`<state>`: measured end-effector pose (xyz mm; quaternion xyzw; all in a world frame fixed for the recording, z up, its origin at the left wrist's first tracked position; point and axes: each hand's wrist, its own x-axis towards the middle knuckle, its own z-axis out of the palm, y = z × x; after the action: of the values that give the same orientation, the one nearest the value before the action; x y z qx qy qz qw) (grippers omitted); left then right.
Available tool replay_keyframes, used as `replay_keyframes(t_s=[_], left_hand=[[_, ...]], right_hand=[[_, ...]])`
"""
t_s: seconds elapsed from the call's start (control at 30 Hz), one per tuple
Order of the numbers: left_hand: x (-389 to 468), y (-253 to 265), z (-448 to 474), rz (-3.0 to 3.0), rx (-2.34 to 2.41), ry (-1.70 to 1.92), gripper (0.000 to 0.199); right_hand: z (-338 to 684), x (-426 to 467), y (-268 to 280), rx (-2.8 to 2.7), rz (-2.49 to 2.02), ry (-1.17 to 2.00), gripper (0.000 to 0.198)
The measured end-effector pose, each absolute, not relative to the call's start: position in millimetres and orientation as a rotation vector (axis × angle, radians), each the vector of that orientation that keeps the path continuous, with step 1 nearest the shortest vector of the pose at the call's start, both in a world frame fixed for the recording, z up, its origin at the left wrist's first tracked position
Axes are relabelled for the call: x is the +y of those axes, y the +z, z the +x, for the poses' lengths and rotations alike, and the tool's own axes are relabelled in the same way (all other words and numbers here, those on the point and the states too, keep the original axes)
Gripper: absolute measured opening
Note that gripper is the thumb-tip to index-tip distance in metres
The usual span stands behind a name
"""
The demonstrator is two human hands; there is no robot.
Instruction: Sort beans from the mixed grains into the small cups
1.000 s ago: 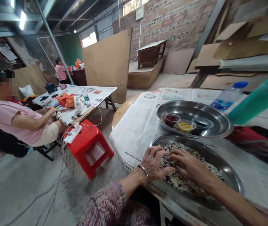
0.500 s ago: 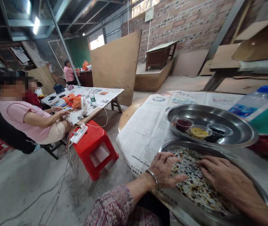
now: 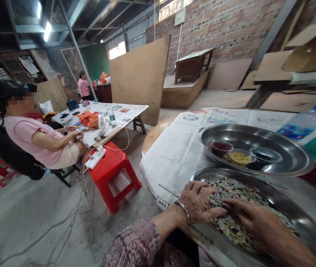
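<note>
An oval metal tray (image 3: 303, 211) holds a spread-out mix of white grains with dark and yellow beans (image 3: 237, 189). My left hand (image 3: 198, 202), a silver bangle at its wrist, lies over the tray's left rim. Its fingers are apart and nothing shows in them. Over the middle of the mix, my right hand (image 3: 255, 218) points left, index finger stretched out and the others partly bent. Its fingertips are at the grains, and part of the hand's underside is hidden. Just behind is a round metal tray (image 3: 291, 152) with cups of red beans (image 3: 220, 146), yellow beans (image 3: 239, 157) and black beans (image 3: 262, 155).
Newspaper (image 3: 171, 163) covers the table. A blue-capped plastic bottle (image 3: 305, 120) stands at the right. To the left, a red stool (image 3: 113, 174) carries a white power strip (image 3: 95, 157) with trailing cords. A person in pink (image 3: 32, 137) sits at another table (image 3: 134, 111).
My right hand has drawn left and its index finger now reaches towards my left hand. My left hand keeps nearly the same place on the tray. The view has shifted slightly.
</note>
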<state>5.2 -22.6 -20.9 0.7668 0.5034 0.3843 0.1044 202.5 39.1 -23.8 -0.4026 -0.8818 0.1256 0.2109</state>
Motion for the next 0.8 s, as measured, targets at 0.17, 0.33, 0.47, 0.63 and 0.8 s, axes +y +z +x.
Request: replay_keyframes(t_s=[0.17, 0.33, 0.47, 0.63, 0.8], left_hand=[[-22, -23, 5, 2.270, 1.485, 1.166, 0.057], [-19, -27, 4, 2.311, 1.484, 1.194, 0.054], [-17, -27, 3, 2.339, 1.463, 1.158, 0.054], [-20, -17, 2, 2.314, 1.425, 1.158, 0.047], [-19, -10, -1, 2.330, 1.354, 1.229, 0.039]], right_hand=[[224, 34, -12, -2.539, -0.941, 0.365, 0.024], [222, 27, -23, -2.702, -0.679, 0.455, 0.022], [223, 39, -24, -2.588, -0.954, 0.285, 0.024], [235, 41, 10, -2.481, -1.533, 0.052, 0.037], [223, 19, 17, -2.414, -1.740, 0.305, 0.037]])
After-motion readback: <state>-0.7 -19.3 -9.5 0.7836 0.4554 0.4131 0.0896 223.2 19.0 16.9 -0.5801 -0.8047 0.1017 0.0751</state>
